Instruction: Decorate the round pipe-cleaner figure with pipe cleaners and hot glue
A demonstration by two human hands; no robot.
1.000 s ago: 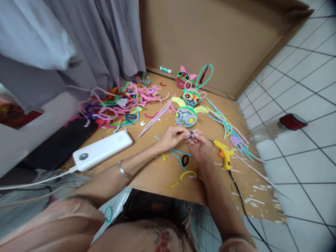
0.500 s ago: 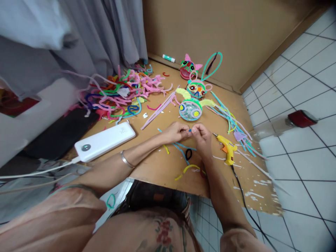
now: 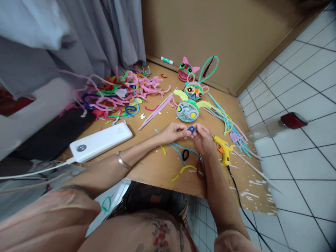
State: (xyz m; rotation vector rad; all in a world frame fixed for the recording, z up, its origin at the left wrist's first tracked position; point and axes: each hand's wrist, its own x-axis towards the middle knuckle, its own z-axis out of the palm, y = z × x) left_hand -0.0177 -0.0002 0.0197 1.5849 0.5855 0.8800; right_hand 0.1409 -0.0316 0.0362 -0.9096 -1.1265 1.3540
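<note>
My left hand (image 3: 173, 132) and my right hand (image 3: 204, 140) meet over the brown board (image 3: 154, 168), both pinching a small blue pipe cleaner coil (image 3: 191, 129) between their fingertips. Just beyond the coil lies a round pipe-cleaner face with yellow ears (image 3: 187, 110). Two more pipe-cleaner faces (image 3: 194, 90) sit behind it. A yellow glue gun (image 3: 222, 149) lies right of my right hand. A black loop (image 3: 185, 154) and a yellow strand (image 3: 183, 170) rest under my wrists.
A tangled heap of coloured pipe cleaners (image 3: 118, 96) fills the left back. A white power bank (image 3: 101, 141) with a cable lies at the left. Teal strands (image 3: 228, 124) spread right. A glue stick (image 3: 167, 60) lies by the cardboard wall; a red-lidded jar (image 3: 291, 120) is on the tiled floor.
The blue coil between my fingertips has become a fuller visible ring. My hands stayed together at the same spot; the view shifted slightly.
</note>
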